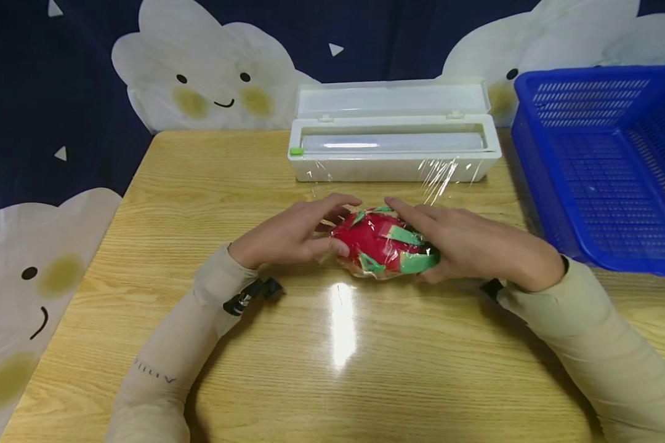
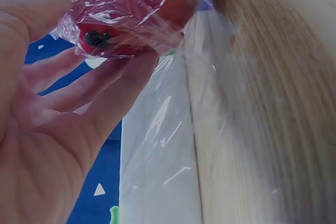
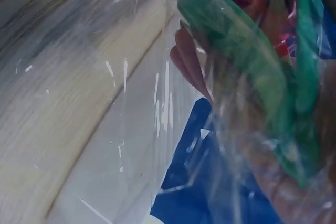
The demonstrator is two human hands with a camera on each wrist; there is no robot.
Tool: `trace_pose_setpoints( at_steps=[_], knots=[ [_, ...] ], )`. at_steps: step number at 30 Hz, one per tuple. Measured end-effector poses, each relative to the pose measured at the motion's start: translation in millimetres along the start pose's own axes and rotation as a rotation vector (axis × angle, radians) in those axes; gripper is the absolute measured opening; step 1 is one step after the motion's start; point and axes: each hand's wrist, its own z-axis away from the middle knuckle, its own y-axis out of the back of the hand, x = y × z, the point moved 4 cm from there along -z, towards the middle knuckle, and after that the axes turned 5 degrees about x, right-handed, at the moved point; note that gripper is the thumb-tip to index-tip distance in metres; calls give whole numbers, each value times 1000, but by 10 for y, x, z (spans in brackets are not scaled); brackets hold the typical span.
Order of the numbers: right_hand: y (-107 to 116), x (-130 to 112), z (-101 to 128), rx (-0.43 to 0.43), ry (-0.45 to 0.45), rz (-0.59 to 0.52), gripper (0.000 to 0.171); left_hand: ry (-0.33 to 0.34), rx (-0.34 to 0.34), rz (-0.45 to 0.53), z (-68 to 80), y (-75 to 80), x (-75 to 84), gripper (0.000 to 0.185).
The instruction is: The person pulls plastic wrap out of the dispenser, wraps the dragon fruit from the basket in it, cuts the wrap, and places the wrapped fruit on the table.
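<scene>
A red dragon fruit (image 1: 372, 245) with green scales is wrapped in shiny cling film (image 1: 439, 175) over the middle of the table. My left hand (image 1: 294, 232) grips its left end, thumb in front and fingers behind. On the other end my right hand (image 1: 471, 241) holds it, with the index finger along the top. Film stretches from the fruit back to a white cling film box (image 1: 396, 167), lid raised and roll inside. In the left wrist view, crumpled film covers the fruit's dark-tipped end (image 2: 97, 38). Green scales (image 3: 247, 61) show through film in the right wrist view.
A blue perforated basket (image 1: 548, 184) stands at the right, close to my right forearm. The wooden table (image 1: 288, 369) ends at the back against a dark blue cloth (image 1: 377, 37) with cloud faces. A small green piece (image 1: 296, 151) sits at the box's left corner.
</scene>
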Motion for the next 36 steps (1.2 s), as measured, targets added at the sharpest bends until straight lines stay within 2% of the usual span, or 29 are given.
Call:
trace_pose_setpoints(
  at_steps=[3, 9, 11, 15, 17, 25, 31, 36],
  knots=[
    [8, 30, -10, -9, -21, -18, 128, 11, 9, 15, -8, 3, -17, 68],
    [77, 52, 29, 39, -27, 7, 133, -27, 23, -12, -12, 9, -16, 59],
    [118, 38, 46, 92, 3, 34, 130, -27, 24, -21, -14, 9, -17, 59],
    [195, -33, 63, 237, 121, 90, 110, -20, 24, -26, -17, 9, -26, 58],
    [205, -68, 66, 271, 158, 112, 103, -11, 25, -22, -17, 8, -35, 58],
    [101, -69, 32, 170, 96, 161, 110, -10, 42, -21, -27, -11, -71, 57],
    [75, -63, 10, 158, 84, 200, 99, -4, 54, -33, -36, -11, -84, 58],
    [78, -54, 9, 121, 68, 205, 96, 1, 57, -34, -40, -11, -70, 59]
  ],
)
